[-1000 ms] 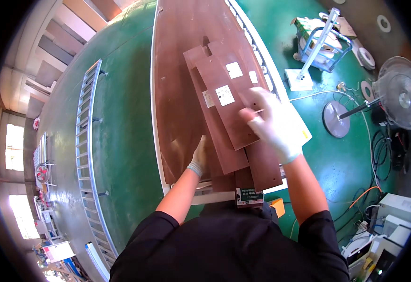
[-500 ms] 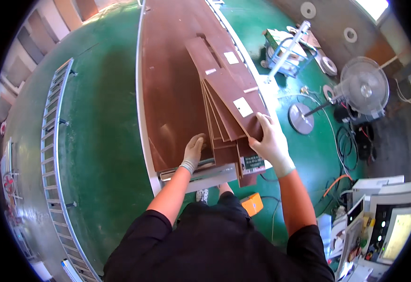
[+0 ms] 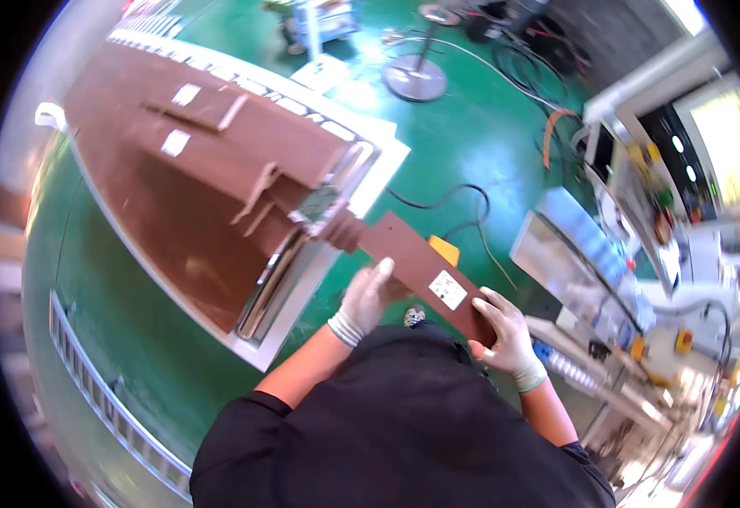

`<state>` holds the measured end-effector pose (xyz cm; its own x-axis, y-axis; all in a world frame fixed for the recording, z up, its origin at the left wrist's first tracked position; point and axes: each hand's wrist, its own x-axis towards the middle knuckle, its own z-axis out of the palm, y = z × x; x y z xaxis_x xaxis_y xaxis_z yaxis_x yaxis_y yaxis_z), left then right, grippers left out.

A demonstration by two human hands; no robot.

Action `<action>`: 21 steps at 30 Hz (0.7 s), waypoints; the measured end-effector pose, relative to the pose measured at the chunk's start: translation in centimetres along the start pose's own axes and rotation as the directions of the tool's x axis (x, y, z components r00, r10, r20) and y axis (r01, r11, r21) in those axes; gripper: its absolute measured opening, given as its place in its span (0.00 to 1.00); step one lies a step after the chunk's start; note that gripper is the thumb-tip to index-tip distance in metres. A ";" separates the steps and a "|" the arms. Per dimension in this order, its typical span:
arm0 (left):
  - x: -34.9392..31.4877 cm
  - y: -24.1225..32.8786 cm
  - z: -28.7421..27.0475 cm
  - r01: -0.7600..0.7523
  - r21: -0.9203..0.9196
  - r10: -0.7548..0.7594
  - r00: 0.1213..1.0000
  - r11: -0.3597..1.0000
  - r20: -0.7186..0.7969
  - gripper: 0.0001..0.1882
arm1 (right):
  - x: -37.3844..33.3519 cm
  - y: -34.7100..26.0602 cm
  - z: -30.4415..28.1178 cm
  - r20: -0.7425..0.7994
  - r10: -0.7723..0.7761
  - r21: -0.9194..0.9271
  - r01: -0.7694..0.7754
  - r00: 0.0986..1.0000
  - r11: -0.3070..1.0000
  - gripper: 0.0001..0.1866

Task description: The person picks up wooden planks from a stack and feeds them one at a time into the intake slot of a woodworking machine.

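Just beyond the end of the counter [image 3: 175, 237], I hold a board [image 3: 421, 267] over the floor. It is long, narrow and flat, reddish brown with straight edges, a small dark hole near the end closer to the counter and a white label [image 3: 447, 289] with dark print toward the other. My left hand [image 3: 365, 300], in a pale glove, grips its edge on the side nearer the counter, thumb on the face, fingers partly hidden. My gloved right hand [image 3: 505, 334] clasps the end farther from the counter. More brown boards [image 3: 293, 144] lie on the counter.
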<state>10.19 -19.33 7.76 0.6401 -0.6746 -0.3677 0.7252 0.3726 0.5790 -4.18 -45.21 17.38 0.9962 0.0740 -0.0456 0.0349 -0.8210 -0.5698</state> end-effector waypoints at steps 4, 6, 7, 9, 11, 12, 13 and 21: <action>5.7 -3.8 8.5 0.112 0.116 -0.115 0.993 0.987 0.019 0.22 | -7.8 3.8 -0.3 -0.186 0.235 -0.120 -0.260 0.954 0.958 0.43; 8.8 -7.1 13.1 0.190 0.210 -0.209 0.975 0.959 0.076 0.22 | -11.7 5.6 -1.1 -0.343 0.324 -0.139 -0.389 0.882 0.911 0.45; 10.4 -9.6 14.6 0.234 0.235 -0.260 0.962 0.943 0.085 0.22 | -14.0 7.0 -0.7 -0.408 0.398 -0.120 -0.481 0.822 0.869 0.46; 12.3 -13.9 20.2 0.309 0.288 -0.364 0.917 0.907 0.163 0.21 | -19.4 9.6 -0.6 -0.543 0.444 -0.095 -0.577 0.713 0.811 0.46; 14.3 -18.6 24.7 0.368 0.349 -0.437 0.888 0.862 0.143 0.20 | -24.4 11.8 -1.3 -0.662 0.462 -0.075 -0.666 0.590 0.742 0.44; 15.7 -20.7 26.1 0.376 0.389 -0.463 0.872 0.841 0.157 0.20 | -26.9 13.1 -1.2 -0.696 0.519 0.007 -0.718 0.496 0.696 0.42; 17.1 -22.5 27.5 0.026 0.663 -0.300 0.904 0.748 0.304 0.20 | -29.5 14.5 -0.9 -0.735 0.557 0.040 -0.794 0.388 0.606 0.41; 24.1 -27.0 32.1 -0.699 0.340 -0.391 0.663 -0.630 0.639 0.52 | -42.2 27.7 -2.7 -0.749 0.663 0.219 -0.942 0.005 0.253 0.37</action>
<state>-2.11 -66.13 6.61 -0.0212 -0.9998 -0.0047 -0.9900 0.0204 0.1394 -45.07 -72.58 5.71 0.0874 -0.9678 0.2361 -0.9474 -0.1540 -0.2807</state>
